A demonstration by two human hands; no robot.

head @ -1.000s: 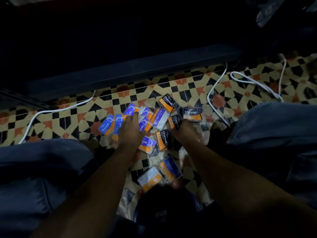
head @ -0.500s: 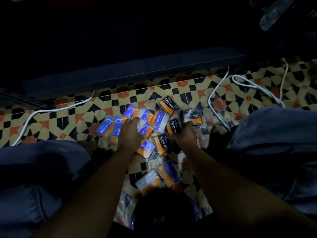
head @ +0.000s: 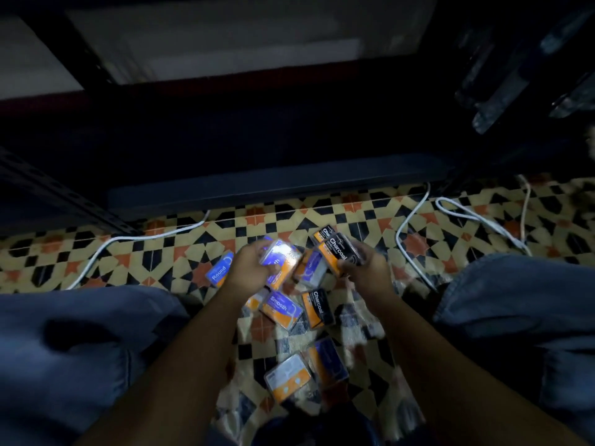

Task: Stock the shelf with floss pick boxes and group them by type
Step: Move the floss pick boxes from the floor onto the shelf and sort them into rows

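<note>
Above the tiled floor (head: 370,217), blue boxes (head: 278,257) were gripped by the left hand (head: 249,268) with curled fingers, and Charcoal boxes (head: 338,252) were pinched by the right hand (head: 367,268).

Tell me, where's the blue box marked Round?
In the head view, the Round box lies on the tiled floor, just left of the left hand.

Free room and obstacles. Bare patterned floor (head: 370,217) runs across mid-frame between the scattered floss pick boxes (head: 283,309) and the dark shelf base (head: 273,185) above. White cables (head: 415,226) cross that strip at left and right. The person's knees (head: 80,342) close off the lower left and lower right. More boxes lie at lower centre between the forearms.
</note>
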